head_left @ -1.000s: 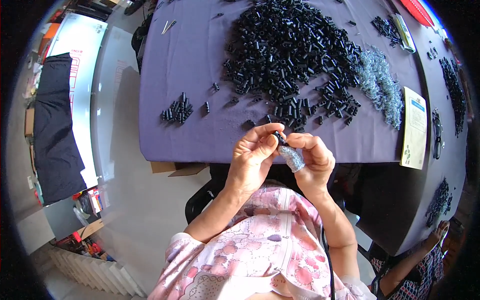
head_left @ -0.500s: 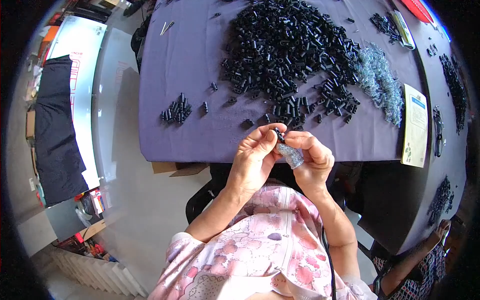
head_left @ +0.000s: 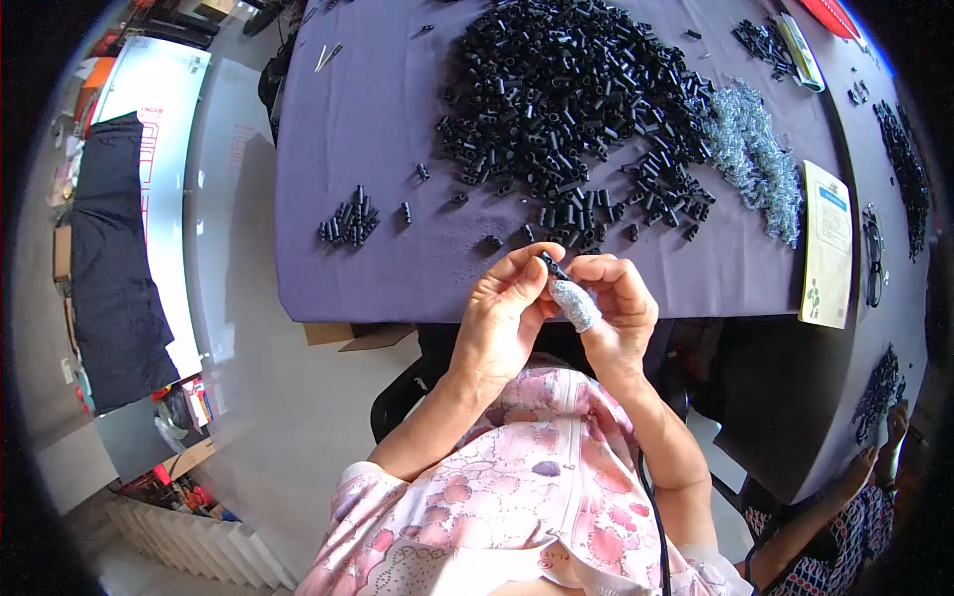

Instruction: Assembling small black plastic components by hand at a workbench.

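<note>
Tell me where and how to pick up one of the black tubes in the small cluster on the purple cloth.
Pinch one tube of the small cluster across its round sides at mid-length, coming from above. They lie flat on the purple cloth; take an outer one, since the others crowd close.

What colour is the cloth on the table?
Purple tablecloth, seen clearly in the head view.

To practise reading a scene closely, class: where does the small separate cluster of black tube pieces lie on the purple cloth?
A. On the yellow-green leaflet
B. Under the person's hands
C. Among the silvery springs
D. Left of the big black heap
D: the small cluster lies by itself on the purple cloth, well left of the big black heap.
</note>
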{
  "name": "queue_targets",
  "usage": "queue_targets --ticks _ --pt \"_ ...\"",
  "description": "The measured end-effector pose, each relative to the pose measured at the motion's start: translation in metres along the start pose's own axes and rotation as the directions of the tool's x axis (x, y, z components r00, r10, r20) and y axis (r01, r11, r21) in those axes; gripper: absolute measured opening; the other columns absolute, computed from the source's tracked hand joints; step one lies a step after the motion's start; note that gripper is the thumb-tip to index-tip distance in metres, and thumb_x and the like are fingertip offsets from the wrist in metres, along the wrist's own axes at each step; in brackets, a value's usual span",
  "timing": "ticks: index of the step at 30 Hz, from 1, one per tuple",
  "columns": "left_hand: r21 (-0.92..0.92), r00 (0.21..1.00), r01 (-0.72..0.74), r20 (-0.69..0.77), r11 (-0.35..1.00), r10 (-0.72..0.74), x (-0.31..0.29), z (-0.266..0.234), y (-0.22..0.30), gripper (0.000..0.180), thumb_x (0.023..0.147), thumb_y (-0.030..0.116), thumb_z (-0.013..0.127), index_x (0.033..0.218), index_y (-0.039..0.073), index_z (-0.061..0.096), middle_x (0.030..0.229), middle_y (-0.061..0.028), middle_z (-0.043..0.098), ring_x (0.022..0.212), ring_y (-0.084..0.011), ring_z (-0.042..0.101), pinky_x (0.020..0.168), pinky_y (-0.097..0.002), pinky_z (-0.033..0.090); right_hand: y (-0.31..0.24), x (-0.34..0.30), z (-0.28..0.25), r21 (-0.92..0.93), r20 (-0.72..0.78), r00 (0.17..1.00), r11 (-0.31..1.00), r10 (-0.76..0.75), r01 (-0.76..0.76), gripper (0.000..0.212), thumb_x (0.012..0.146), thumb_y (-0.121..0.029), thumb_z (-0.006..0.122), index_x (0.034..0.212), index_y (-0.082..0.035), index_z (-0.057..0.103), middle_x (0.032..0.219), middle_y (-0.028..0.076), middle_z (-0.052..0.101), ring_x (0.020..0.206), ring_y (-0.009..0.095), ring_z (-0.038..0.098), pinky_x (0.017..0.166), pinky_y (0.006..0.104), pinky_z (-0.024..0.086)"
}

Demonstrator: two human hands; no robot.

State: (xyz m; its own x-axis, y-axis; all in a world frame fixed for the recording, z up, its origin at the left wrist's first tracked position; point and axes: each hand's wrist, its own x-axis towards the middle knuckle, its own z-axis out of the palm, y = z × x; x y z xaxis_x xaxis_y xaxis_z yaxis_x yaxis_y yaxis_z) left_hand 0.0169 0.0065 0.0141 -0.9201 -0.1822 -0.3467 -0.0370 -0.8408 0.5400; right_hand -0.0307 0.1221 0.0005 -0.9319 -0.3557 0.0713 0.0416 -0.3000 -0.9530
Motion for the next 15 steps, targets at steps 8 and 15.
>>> queue_targets --ticks 8,15 --pt "0.043 1.0 -0.008 -0.011 0.999 0.009 -0.0007 0.0001 -0.0001 0.021 0.091 0.018 0.058 0.107 0.005 0.063 0.087 -0.0022 0.064 0.077 -0.01 0.059 0.074 -0.0272 0.05 -0.0036 -0.001 0.0006 0.022 0.057 0.991 0.992 0.122 -0.123 0.011 0.084 0.002 0.062 0.095 0.002 0.06 0.085 0.004 0.06 0.074 0.008 0.058 0.068 0.0213 0.048" --pt "0.13 0.998 -0.04 -0.05 0.991 0.047 -0.0019 0.0008 -0.0022 0.018 0.092 0.018 0.058 0.103 0.005 0.063 0.087 -0.0006 0.063 0.076 -0.0083 0.058 0.074 -0.0243 0.049 -0.0018 -0.0033 0.0 -0.03 0.053 0.986 0.987 0.158 -0.157 0.012 0.084 0.005 0.056 0.096 0.002 0.059 0.083 0.005 0.063 0.077 0.009 0.06 0.07 0.0219 0.049"
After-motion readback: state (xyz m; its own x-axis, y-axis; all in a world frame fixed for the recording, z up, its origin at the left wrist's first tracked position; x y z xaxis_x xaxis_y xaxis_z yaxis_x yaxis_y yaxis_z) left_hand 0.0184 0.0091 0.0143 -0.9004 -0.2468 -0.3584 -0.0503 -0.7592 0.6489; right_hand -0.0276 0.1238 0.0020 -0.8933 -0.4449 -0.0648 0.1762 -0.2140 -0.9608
